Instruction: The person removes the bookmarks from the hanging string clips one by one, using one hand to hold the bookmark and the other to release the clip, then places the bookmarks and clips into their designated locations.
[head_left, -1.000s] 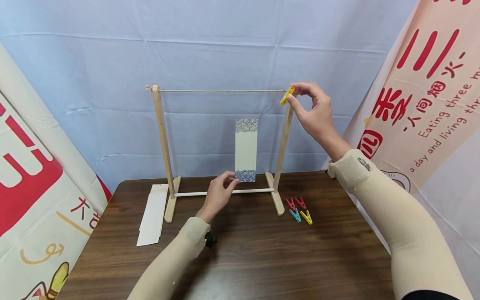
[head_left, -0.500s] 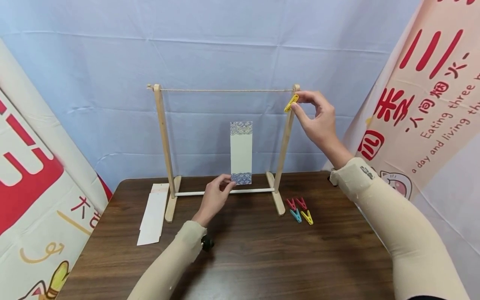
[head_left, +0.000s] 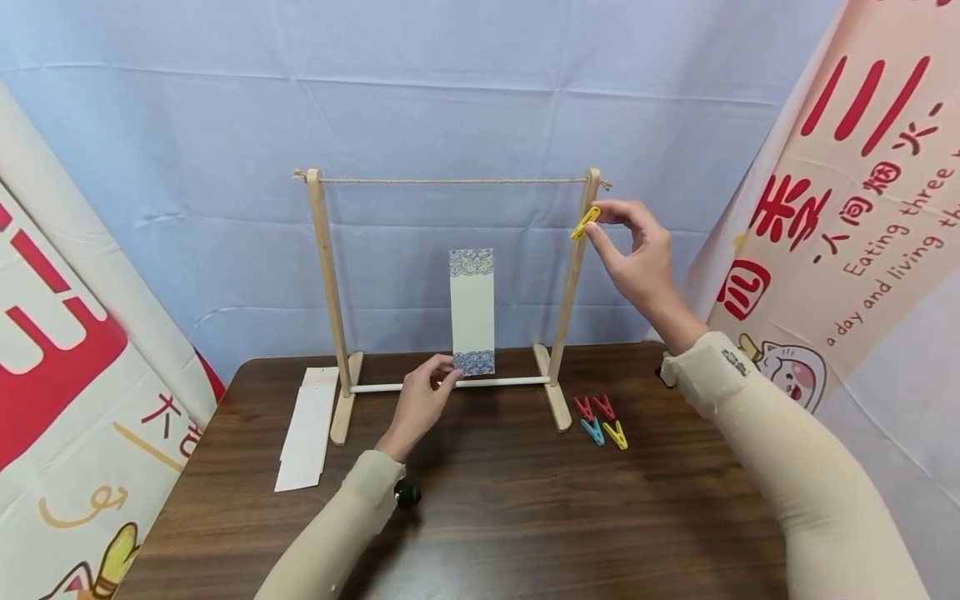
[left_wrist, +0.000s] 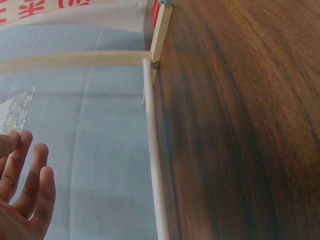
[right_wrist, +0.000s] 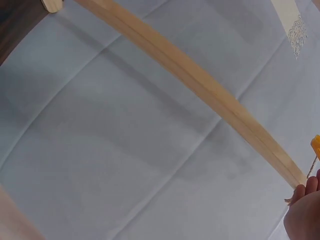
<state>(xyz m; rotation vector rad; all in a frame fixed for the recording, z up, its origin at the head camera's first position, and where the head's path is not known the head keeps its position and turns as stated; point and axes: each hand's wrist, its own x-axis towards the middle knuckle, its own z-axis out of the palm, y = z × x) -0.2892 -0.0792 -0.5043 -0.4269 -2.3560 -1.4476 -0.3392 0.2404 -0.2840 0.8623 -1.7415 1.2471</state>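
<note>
My left hand (head_left: 422,398) pinches a bookmark-like paper card (head_left: 472,312) by its lower left corner. The card is cream in the middle, with blue lace-like patterns at both ends, and stands upright below the string. In the left wrist view, thumb and forefinger meet on the card's patterned end (left_wrist: 19,112), the other fingers spread apart. My right hand (head_left: 637,258) pinches a yellow clothespin (head_left: 586,222) between thumb and forefinger, overlapping the right post of the wooden rack in the head view. Only the clothespin's edge (right_wrist: 316,145) shows in the right wrist view.
The wooden rack (head_left: 328,283) carries a taut string (head_left: 450,181) on top and a white rod (head_left: 382,387) low down. White cards (head_left: 306,433) lie stacked at the left. Several clothespins (head_left: 592,431), red, blue and yellow, lie right of the rack on the brown table (head_left: 525,517).
My left hand has carried the card left and slightly down. The right hand, with the yellow clothespin, has dropped away from the string's right end, uncovering the post top.
</note>
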